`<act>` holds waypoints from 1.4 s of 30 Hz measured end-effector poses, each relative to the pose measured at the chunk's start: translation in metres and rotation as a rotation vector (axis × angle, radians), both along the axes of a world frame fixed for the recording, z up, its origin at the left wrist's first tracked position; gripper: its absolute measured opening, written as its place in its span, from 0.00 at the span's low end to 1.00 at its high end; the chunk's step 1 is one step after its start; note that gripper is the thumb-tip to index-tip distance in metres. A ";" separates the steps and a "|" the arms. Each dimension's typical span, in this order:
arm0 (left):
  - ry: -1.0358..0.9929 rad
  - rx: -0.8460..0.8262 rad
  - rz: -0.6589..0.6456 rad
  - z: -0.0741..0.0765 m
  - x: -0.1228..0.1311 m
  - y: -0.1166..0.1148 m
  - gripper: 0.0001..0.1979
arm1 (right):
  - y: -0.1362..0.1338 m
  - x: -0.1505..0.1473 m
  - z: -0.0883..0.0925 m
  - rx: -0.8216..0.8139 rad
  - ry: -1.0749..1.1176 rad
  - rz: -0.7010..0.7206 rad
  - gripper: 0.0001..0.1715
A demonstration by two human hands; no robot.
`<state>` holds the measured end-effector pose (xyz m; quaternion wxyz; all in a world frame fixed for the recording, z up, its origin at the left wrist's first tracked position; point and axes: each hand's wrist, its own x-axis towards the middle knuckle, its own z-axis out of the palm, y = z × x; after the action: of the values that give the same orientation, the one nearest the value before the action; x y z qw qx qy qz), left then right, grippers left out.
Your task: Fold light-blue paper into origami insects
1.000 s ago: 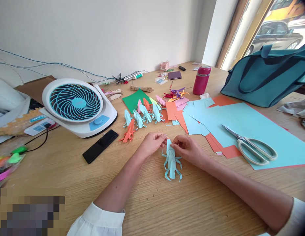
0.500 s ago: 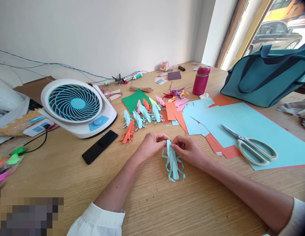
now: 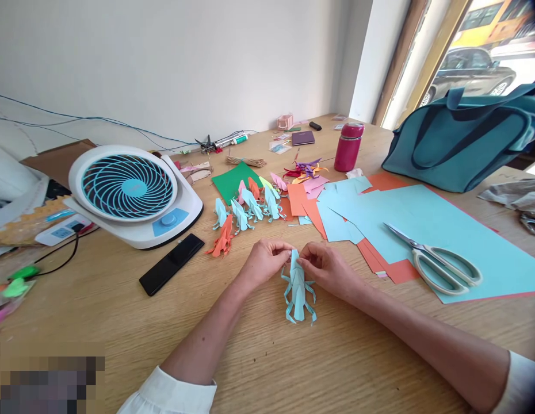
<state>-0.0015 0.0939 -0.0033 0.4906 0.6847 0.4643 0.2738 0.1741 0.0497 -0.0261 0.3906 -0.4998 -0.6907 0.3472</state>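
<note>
A light-blue origami insect [image 3: 298, 290] with several folded legs is held just in front of me, its narrow end up. My left hand [image 3: 266, 262] pinches the upper end from the left. On the other side, my right hand [image 3: 325, 267] grips the same end between thumb and curled fingers. Behind the hands stands a group of finished-looking folded insects, among them a light-blue one [image 3: 240, 216] and an orange one [image 3: 222, 236] nearest to my left hand.
Scissors [image 3: 431, 259] lie on a large light-blue sheet [image 3: 401, 210] at right, beside orange paper pieces [image 3: 298, 199]. A phone [image 3: 171, 264] and a white fan [image 3: 133, 195] are at left. Farther back stand a magenta bottle [image 3: 349, 147] and a teal bag [image 3: 457, 144].
The paper insect has turned slightly, its legged lower end swinging left. Both hands keep their pinch at its top. The whole view has shifted a little.
</note>
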 end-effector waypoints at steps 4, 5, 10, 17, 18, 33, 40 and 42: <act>-0.153 -0.233 0.037 0.004 0.003 -0.003 0.09 | 0.001 0.000 -0.001 0.005 -0.007 -0.003 0.09; -0.178 -0.272 0.038 0.006 0.004 -0.004 0.09 | 0.001 0.000 -0.001 0.006 -0.009 -0.003 0.09; -0.176 -0.313 0.047 0.014 0.005 -0.006 0.08 | -0.001 0.000 0.001 0.011 -0.029 -0.001 0.08; -0.137 -0.329 0.075 0.012 0.003 -0.005 0.07 | -0.002 0.000 0.001 0.066 -0.082 0.010 0.08; -0.135 -0.336 0.069 0.012 0.002 -0.004 0.07 | -0.002 0.000 0.000 0.079 -0.092 0.014 0.07; 0.029 -0.175 0.044 0.009 0.000 -0.006 0.11 | -0.002 0.000 0.000 0.087 -0.109 0.036 0.07; 0.038 -0.124 -0.020 0.006 -0.001 -0.003 0.06 | -0.004 0.001 0.003 0.074 -0.123 0.048 0.07; 0.049 -0.079 0.016 0.005 0.001 -0.004 0.05 | -0.004 0.002 0.004 0.017 -0.104 0.070 0.09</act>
<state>0.0000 0.0897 0.0018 0.5037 0.6676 0.4919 0.2422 0.1763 0.0455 -0.0217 0.3461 -0.4895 -0.7299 0.3283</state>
